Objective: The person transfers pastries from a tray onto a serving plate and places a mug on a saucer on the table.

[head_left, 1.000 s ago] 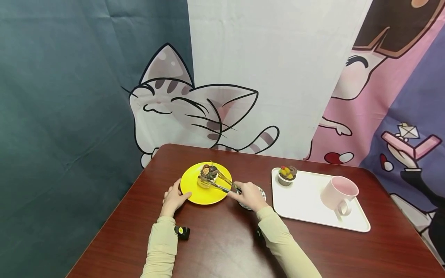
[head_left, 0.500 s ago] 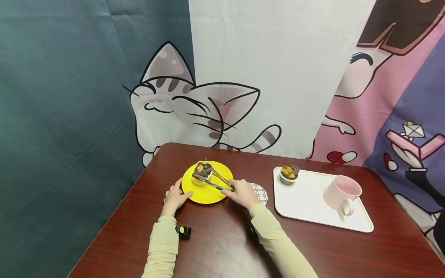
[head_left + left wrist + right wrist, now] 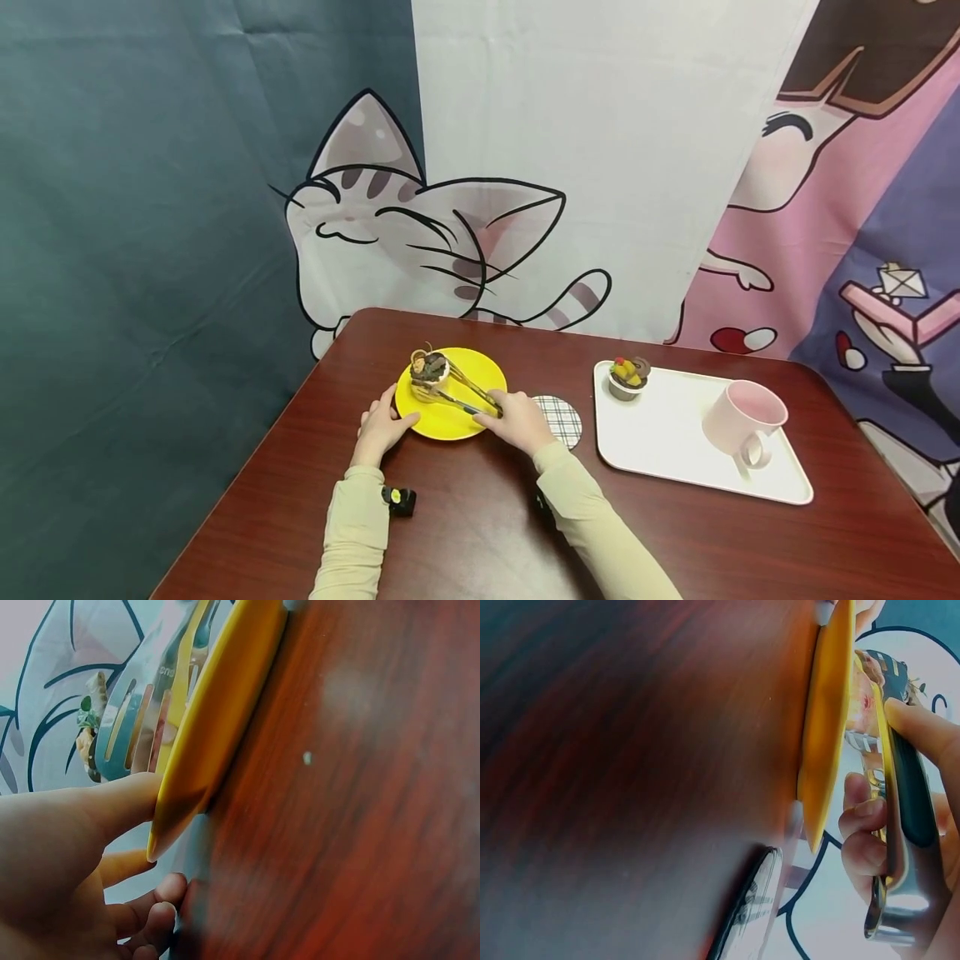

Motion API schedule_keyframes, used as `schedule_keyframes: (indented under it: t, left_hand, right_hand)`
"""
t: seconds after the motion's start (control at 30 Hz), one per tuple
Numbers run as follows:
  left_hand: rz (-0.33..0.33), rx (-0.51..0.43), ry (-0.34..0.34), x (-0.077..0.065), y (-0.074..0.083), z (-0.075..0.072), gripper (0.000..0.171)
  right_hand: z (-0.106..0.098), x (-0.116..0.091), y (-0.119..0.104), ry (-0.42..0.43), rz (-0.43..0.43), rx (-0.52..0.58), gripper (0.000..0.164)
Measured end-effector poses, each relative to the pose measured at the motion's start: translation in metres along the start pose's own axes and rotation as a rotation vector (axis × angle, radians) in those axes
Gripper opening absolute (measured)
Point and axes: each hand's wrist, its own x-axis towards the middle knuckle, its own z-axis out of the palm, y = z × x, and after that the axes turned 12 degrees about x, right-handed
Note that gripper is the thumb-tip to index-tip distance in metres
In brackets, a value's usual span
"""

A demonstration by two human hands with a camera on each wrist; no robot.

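My left hand (image 3: pixel 380 429) holds the left rim of a yellow plate (image 3: pixel 444 427), its thumb over the rim in the left wrist view. A chocolate-topped cupcake (image 3: pixel 430 367) in a pale cup is at the plate's left part. Metal tongs (image 3: pixel 468 383) with dark grips reach around it, one arm on each side. At the plate's right edge, my right hand (image 3: pixel 521 421) grips the tongs, thumb along one handle (image 3: pixel 911 795) and fingers curled on the other side. Whether the cupcake touches the plate, I cannot tell.
A round checked coaster (image 3: pixel 561 421) lies just right of the right hand. Farther right, a white tray (image 3: pixel 660 442) bears another cupcake (image 3: pixel 628 383) with fruit on top and a pink mug (image 3: pixel 735 421). A printed curtain (image 3: pixel 637 167) hangs behind the table.
The right hand, tongs and cupcake have moved left over the plate, from its middle to its left part. More of the coaster shows. The left hand stays on the rim.
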Motion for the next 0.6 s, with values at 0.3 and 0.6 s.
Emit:
schedule_keyframes:
  t: [0.3,0.6]
  left_hand:
    - [-0.003,0.005,0.003,0.001,-0.002,0.000,0.080]
    - [-0.002,-0.001,0.004,0.000,-0.003,0.001,0.079]
  right_hand:
    - [-0.006,-0.006,0.001,0.008,0.029,0.054,0.047]
    - [-0.014,-0.021,0.003,0.025,0.041,0.088,0.035]
